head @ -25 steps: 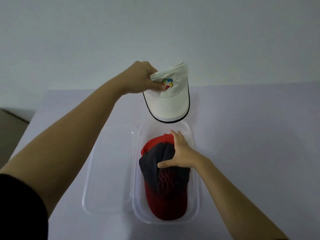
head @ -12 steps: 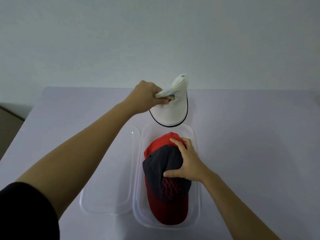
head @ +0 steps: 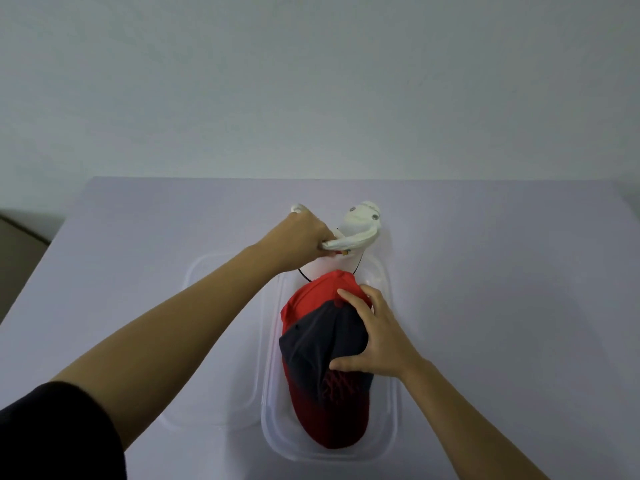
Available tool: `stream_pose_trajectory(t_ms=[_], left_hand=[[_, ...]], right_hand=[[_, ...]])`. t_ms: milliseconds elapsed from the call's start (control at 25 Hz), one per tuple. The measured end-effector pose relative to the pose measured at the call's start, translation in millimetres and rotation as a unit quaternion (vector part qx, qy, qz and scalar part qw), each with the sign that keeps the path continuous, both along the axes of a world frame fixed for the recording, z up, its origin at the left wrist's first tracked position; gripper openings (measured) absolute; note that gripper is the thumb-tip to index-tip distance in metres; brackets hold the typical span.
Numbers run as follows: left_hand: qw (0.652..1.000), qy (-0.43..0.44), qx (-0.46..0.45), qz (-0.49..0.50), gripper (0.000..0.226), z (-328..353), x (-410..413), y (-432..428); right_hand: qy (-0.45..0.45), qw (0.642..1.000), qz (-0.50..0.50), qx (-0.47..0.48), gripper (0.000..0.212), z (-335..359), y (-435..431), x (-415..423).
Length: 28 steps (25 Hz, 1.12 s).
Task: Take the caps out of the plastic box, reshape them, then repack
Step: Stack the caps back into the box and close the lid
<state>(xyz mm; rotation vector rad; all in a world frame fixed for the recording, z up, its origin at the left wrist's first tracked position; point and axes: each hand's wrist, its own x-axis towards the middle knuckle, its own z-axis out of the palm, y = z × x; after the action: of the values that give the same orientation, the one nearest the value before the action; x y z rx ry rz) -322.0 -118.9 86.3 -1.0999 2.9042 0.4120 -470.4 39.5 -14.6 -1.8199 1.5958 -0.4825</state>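
A clear plastic box (head: 393, 424) stands on the table in front of me. Inside it lie a dark navy cap (head: 318, 344) with a red brim, and a red cap (head: 311, 292) under it. My right hand (head: 377, 336) rests on the navy cap's crown, fingers curled around it. My left hand (head: 301, 242) is shut on the crumpled crown of a white cap (head: 360, 226), holding it just beyond the box's far end. The white cap's brim is mostly hidden behind the red cap.
The box's clear lid (head: 214, 341) lies flat on the table, touching the box's left side. The pale lilac table (head: 519, 306) ends at a plain wall behind; its left edge drops off near a brownish floor (head: 17, 251).
My left hand has lowered the white cap from above the box to just behind its far end. My right hand has closed more around the navy cap's crown.
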Motion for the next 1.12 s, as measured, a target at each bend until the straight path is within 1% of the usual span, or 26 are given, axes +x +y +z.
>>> stream_pose_trajectory(t_ms=[80,160,200,240,360,440,560,640,760,840,920,1040,1120], left_hand=[[1.000,-0.008,0.004,-0.002,0.024,3.4,-1.7,7.7],[0.999,-0.005,-0.018,-0.029,0.026,5.8,-1.6,14.3],[0.999,-0.004,-0.014,-0.039,0.024,8.1,-0.8,15.9],[0.999,-0.007,0.011,-0.039,0.021,11.5,-0.2,15.2],[0.990,-0.017,0.143,-0.010,0.017,17.2,0.1,3.5],[0.979,-0.022,0.201,-0.008,0.028,14.8,-3.3,-4.1],[0.967,-0.044,0.251,0.012,0.031,3.6,-10.1,-8.7],[0.963,-0.055,0.262,0.022,0.031,-2.3,-15.0,-9.3],[0.962,-0.078,0.260,-0.006,0.024,0.8,-23.2,-4.9],[0.967,-0.088,0.237,-0.032,0.022,8.2,-28.0,-1.0],[0.970,-0.089,0.223,-0.049,0.024,14.8,-29.2,2.3],[0.962,-0.083,0.259,-0.037,0.031,16.4,-25.0,0.4],[0.948,-0.101,0.300,-0.031,0.029,15.7,-23.6,-2.8]], right_hand=[[0.005,1.000,0.001,-0.025,0.106,-0.9,1.3,0.9],[0.004,0.999,0.004,-0.051,0.103,-2.3,3.5,2.0],[0.003,0.998,0.006,-0.068,0.102,-3.8,4.7,2.5],[0.002,0.996,0.009,-0.089,0.101,-6.0,6.3,2.6],[-0.009,0.991,0.012,-0.134,0.100,-11.7,8.7,1.9],[-0.011,0.990,0.010,-0.144,0.101,-13.3,8.2,1.0],[-0.017,0.988,0.012,-0.151,0.102,-15.5,7.4,-0.1],[-0.014,0.986,0.012,-0.164,0.103,-17.2,7.1,-1.2],[0.003,0.978,0.008,-0.208,0.106,-20.3,7.9,-0.7],[0.024,0.964,0.002,-0.266,0.103,-24.1,9.7,-0.5],[0.028,0.954,0.001,-0.298,0.097,-26.0,10.9,-1.0],[0.017,0.948,0.008,-0.318,0.095,-27.1,11.4,-0.4],[0.008,0.939,0.021,-0.342,0.094,-28.4,11.4,-0.4]])
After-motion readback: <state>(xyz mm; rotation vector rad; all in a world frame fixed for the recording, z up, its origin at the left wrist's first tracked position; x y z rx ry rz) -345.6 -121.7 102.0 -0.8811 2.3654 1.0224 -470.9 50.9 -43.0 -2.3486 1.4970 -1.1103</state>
